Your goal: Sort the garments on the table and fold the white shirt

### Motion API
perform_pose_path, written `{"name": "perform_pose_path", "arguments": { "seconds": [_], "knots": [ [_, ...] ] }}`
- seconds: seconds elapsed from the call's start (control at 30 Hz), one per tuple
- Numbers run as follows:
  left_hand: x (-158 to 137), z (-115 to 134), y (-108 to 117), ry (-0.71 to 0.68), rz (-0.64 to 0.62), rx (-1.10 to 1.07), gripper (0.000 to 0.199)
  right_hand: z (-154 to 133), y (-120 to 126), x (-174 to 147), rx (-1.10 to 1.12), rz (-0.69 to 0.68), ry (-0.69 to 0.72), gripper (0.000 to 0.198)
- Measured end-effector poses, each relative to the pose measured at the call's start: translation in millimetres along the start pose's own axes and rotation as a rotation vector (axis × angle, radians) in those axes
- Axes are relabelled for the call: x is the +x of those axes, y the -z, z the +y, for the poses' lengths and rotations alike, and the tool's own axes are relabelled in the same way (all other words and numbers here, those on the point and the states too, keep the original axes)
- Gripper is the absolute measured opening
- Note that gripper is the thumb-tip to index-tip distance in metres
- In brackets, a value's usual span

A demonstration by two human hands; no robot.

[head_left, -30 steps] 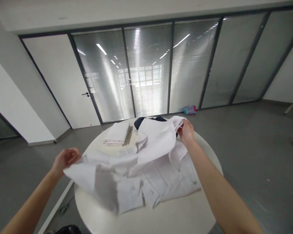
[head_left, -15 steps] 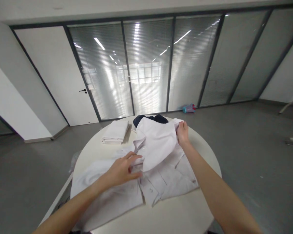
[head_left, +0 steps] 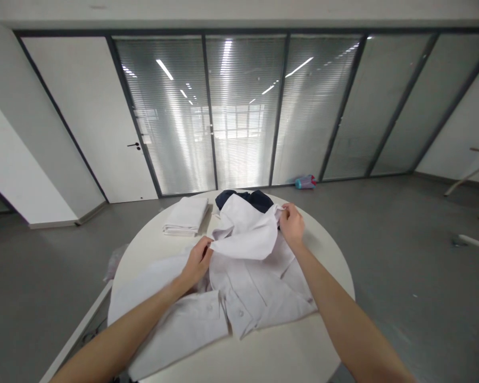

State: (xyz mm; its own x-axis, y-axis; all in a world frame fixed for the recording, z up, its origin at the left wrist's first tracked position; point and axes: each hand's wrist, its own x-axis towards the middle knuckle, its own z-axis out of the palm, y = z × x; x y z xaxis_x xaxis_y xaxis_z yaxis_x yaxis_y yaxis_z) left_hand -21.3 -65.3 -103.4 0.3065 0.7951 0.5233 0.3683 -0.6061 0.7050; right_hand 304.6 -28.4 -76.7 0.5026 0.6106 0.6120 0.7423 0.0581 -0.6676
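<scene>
A white buttoned shirt lies spread over the round table, its lower layers flat and one part lifted. My left hand pinches the left edge of the lifted white cloth. At its right corner, my right hand grips the same cloth between thumb and fingers. Between the two hands the fabric sags in a loose fold. Left of the hands, more white cloth covers the table top. Behind the lifted part sits a dark navy bundle of cloth, partly hidden.
A neatly folded white cloth lies at the back left of the round white table. On the grey floor by the glass partition rests a blue and red object. Furniture legs stand at the right.
My left hand has gone from open-fingered to pinching the cloth edge, moving up and left. My right hand has come slightly left and down, and the lifted cloth now hangs between both hands.
</scene>
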Motion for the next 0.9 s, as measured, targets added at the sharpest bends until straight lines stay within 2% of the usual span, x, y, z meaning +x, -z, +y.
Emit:
{"name": "perform_pose_path", "arguments": {
  "seconds": [0.17, 0.3, 0.33, 0.37, 0.4, 0.43, 0.5, 0.53, 0.6, 0.63, 0.7, 0.77, 0.83, 0.9],
  "knots": [
    [-1.7, 2.7, 0.9, -0.013, -0.011, -0.003, 0.023, 4.2, -5.9, -4.1, -0.034, 0.011, 0.087, 0.025],
    [-2.1, -0.7, 0.3, -0.018, -0.009, -0.020, 0.024, -2.8, 4.5, -1.2, 0.198, 0.098, 0.213, 0.029],
    [-2.4, -1.0, 0.7, -0.022, -0.001, -0.031, 0.023, -8.9, 10.5, -0.8, 0.258, 0.101, 0.242, 0.032],
    [-2.5, -0.4, 1.7, -0.024, 0.015, -0.043, 0.022, -17.0, 17.4, -1.2, 0.310, 0.050, 0.284, 0.034],
    [-2.5, 1.0, 3.2, -0.025, 0.035, -0.055, 0.022, -26.8, 24.2, -2.9, 0.353, -0.074, 0.344, 0.039],
    [-2.2, 3.4, 5.3, -0.024, 0.060, -0.068, 0.023, -37.6, 30.3, -6.2, 0.378, -0.259, 0.419, 0.047],
    [-0.3, 10.9, 10.8, -0.033, 0.119, -0.100, 0.024, -60.2, 36.5, -19.4, 0.347, -0.671, 0.565, 0.076],
    [1.3, 15.9, 13.7, -0.050, 0.153, -0.121, 0.025, -70.5, 35.6, -29.2, 0.293, -0.824, 0.618, 0.093],
    [5.6, 27.5, 18.3, -0.099, 0.205, -0.161, 0.026, -86.8, 25.8, -52.7, 0.178, -0.962, 0.686, 0.117],
    [8.1, 33.9, 19.6, -0.125, 0.216, -0.179, 0.028, -92.5, 18.0, -65.0, 0.163, -0.986, 0.700, 0.117],
    [13.0, 47.5, 19.6, -0.162, 0.210, -0.213, 0.032, -99.9, 1.3, -86.2, 0.265, -1.010, 0.668, 0.099],
    [18.1, 61.5, 17.3, -0.187, 0.197, -0.253, 0.034, -104.2, -10.6, -98.4, 0.508, -0.975, 0.543, 0.077],
    [24.7, 74.1, 15.3, -0.219, 0.187, -0.316, 0.030, -106.6, -12.3, -97.7, 0.740, -0.852, 0.356, 0.071],
    [35.0, 81.1, 16.6, -0.255, 0.136, -0.390, 0.038, -106.5, -1.7, -81.8, 0.828, -0.670, 0.176, 0.071]
  ]
}}
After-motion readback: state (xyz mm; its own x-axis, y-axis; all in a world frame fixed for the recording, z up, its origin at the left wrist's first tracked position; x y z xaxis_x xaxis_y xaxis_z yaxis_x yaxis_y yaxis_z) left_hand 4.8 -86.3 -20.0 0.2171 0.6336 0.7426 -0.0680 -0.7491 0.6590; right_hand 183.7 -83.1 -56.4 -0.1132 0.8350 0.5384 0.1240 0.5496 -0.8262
